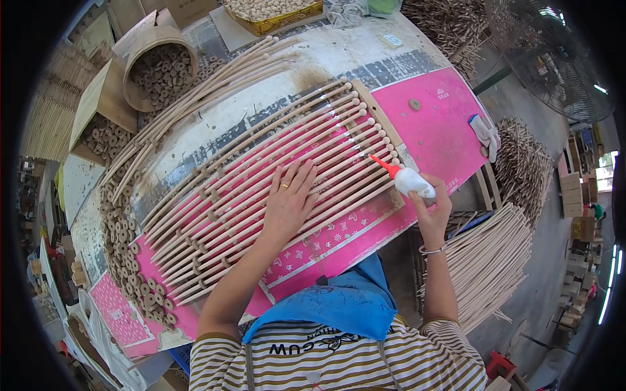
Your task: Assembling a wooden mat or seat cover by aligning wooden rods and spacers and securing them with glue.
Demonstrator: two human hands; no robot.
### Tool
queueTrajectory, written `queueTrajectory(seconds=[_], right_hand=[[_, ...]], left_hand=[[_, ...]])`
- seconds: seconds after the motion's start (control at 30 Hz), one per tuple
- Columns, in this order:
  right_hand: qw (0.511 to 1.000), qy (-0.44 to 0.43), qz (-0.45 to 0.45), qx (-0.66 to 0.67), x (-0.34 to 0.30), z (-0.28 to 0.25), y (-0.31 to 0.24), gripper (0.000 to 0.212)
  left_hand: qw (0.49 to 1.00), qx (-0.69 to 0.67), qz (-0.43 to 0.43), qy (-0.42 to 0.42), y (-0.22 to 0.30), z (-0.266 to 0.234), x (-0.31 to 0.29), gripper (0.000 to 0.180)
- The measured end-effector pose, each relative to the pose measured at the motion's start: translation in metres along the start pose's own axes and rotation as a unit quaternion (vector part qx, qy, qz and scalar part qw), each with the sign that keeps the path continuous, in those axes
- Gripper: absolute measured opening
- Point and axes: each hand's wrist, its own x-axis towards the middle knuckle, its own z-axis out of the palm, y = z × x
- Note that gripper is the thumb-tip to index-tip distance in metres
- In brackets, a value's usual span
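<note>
A row of long wooden sticks lies side by side across the pink-covered table, each with a small wooden ball at its right end. My left hand lies flat on the middle of the sticks, fingers stretched out. In my right hand is a white squeeze bottle with a red nozzle, tilted so that its tip points left at the sticks near their ball ends. Several wooden rings sit on or among the sticks toward their left ends. Along the balls runs a wooden strip.
Loose wooden rings pile along the table's left side, with a round tub of rings behind. More sticks lie at the far left. A yellow tray of balls stands at the back. Stick bundles and a fan are at right.
</note>
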Motion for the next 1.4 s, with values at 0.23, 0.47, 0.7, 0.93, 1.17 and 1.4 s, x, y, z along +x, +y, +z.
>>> queueTrajectory(seconds=[0.23,0.47,0.7,0.93,1.17,1.4], right_hand=[[0.997,-0.025,-0.037,-0.057,-0.005,-0.001,0.01,0.037],[1.0,-0.012,-0.014,-0.02,-0.007,-0.001,0.008,0.036],[1.0,-0.012,-0.006,0.002,-0.013,0.0,0.0,0.039],[1.0,0.002,-0.02,-0.022,-0.021,-0.008,0.003,0.039],[1.0,0.0,-0.02,-0.014,-0.027,-0.009,0.008,0.037],[0.998,-0.01,-0.043,-0.038,-0.032,-0.006,0.002,0.038]], left_hand=[[1.0,-0.011,-0.004,0.001,0.001,-0.001,0.001,0.058],[1.0,-0.007,-0.003,0.002,0.003,-0.002,0.001,0.058],[1.0,-0.003,-0.004,-0.002,0.004,-0.003,0.002,0.057],[1.0,0.004,0.0,0.006,0.003,-0.001,0.001,0.057],[1.0,0.0,0.006,0.015,0.002,0.001,0.0,0.055],[1.0,0.003,0.009,0.023,0.001,0.002,0.0,0.055]])
